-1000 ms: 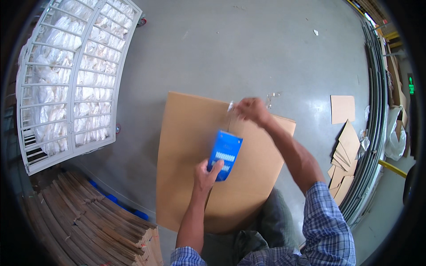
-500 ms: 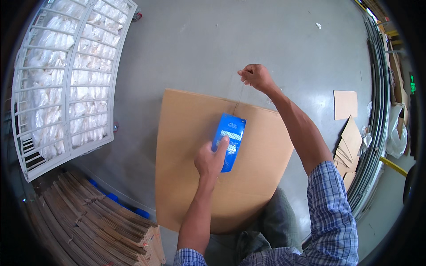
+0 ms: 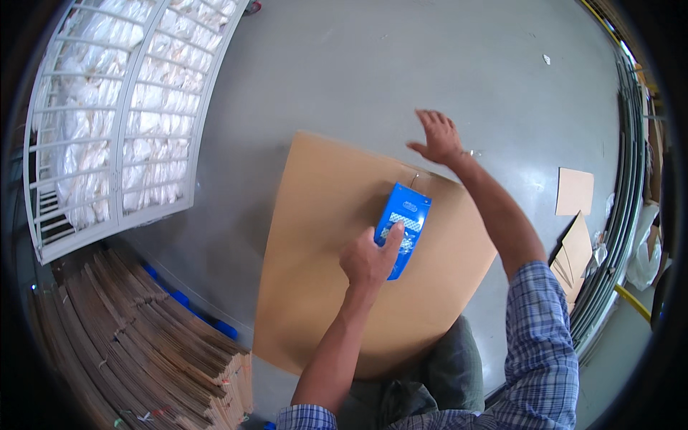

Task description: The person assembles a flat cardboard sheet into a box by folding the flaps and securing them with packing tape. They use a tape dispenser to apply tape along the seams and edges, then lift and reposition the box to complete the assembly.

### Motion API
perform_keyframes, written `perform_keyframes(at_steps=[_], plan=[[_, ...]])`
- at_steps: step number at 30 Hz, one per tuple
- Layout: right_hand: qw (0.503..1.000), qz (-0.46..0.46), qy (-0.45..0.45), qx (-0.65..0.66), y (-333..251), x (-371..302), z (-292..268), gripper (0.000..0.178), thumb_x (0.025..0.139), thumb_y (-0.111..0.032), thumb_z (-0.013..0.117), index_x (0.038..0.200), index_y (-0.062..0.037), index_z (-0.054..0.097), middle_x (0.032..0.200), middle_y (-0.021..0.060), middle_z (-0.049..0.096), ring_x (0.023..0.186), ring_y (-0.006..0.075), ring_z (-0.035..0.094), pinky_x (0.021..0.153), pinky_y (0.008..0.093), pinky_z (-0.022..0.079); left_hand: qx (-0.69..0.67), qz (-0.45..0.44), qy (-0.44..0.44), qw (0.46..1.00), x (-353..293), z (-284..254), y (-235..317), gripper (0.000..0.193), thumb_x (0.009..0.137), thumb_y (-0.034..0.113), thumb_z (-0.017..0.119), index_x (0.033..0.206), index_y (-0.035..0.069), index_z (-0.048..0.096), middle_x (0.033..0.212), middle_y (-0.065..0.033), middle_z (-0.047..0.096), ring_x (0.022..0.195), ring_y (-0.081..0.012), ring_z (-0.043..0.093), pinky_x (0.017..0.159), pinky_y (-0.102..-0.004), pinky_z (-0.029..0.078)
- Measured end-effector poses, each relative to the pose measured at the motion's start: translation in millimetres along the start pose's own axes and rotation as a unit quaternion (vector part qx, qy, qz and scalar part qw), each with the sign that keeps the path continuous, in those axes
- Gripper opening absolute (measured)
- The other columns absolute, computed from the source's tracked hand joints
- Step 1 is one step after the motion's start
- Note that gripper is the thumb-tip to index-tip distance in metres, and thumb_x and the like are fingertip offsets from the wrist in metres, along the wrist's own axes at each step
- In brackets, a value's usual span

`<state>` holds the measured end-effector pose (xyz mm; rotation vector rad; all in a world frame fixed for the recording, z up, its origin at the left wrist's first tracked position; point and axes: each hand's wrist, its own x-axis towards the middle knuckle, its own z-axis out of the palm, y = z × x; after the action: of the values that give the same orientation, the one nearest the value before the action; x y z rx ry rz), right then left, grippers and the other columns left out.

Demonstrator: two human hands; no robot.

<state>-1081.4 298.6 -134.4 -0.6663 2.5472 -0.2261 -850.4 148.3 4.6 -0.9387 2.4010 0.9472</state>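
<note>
A brown cardboard sheet or box face [image 3: 315, 287] lies before me. Just above it, my left hand [image 3: 367, 256] grips a narrow blue package [image 3: 408, 222] with pale patterned bands, thumb across its front. A thin string [image 3: 415, 179] sticks up from the package's top end. Its far tip is hard to make out. My right hand [image 3: 438, 140] is past the cardboard's far edge, over the grey floor. Its fingers are spread and I see nothing in them. The left fingers behind the package are hidden.
On the left stands a white barred cage cart [image 3: 120, 136] full of clear plastic bags. Below it is a stack of flattened cardboard [image 3: 150, 337]. At right, loose cardboard pieces [image 3: 575, 190] lie beside long dark pipes [image 3: 625, 172].
My right hand has gone from a pinch, with a thin string between it and the package, to spread fingers. The view has shifted; the left hand still holds the package.
</note>
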Motion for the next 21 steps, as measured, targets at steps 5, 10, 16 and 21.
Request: perform_keyframes(at_steps=[5,10,16,21], plan=[[0.903,0.030,-0.180,0.390,-33,7,-3,0.096,0.089,-0.082,0.026,0.155,-0.0129,0.030,0.159,0.0129,0.033,0.149,0.0311,0.023,0.121,0.0458,0.018,-0.007,0.016,-0.008,1.000,0,-4,0,0.062,0.087,0.064,0.057,0.075,0.004,0.066,0.073,-0.0191,0.069,0.071,-0.0389,0.068,0.066,-0.0476,0.052],[0.871,0.086,-0.261,0.408,-65,-19,-9,0.103,0.087,-0.086,0.024,0.153,-0.0081,0.035,0.161,0.0163,0.026,0.150,0.0340,0.020,0.121,0.0468,0.017,0.005,0.001,-0.035,0.999,-3,-9,1,0.063,0.088,0.065,0.054,0.083,0.004,0.070,0.081,-0.0193,0.071,0.078,-0.0393,0.070,0.071,-0.0471,0.054],[0.974,0.013,-0.013,0.224,-89,-52,-11,0.093,0.091,-0.077,0.037,0.154,-0.0081,0.030,0.154,0.0201,0.038,0.145,0.0391,0.030,0.117,0.0507,0.027,-0.009,-0.010,-0.023,1.000,-9,-11,0,0.068,0.086,0.065,0.054,0.089,-0.001,0.071,0.087,-0.0247,0.070,0.085,-0.0415,0.069,0.078,-0.0490,0.052],[0.992,-0.006,0.106,0.061,-94,-52,1,0.089,0.092,-0.072,0.045,0.153,-0.0083,0.033,0.153,0.0166,0.040,0.143,0.0364,0.035,0.116,0.0525,0.028,-0.068,-0.044,-0.076,0.994,-86,-23,-86,0.061,0.083,0.066,0.057,0.092,0.007,0.073,0.084,-0.0179,0.072,0.083,-0.0366,0.070,0.076,-0.0469,0.053]])
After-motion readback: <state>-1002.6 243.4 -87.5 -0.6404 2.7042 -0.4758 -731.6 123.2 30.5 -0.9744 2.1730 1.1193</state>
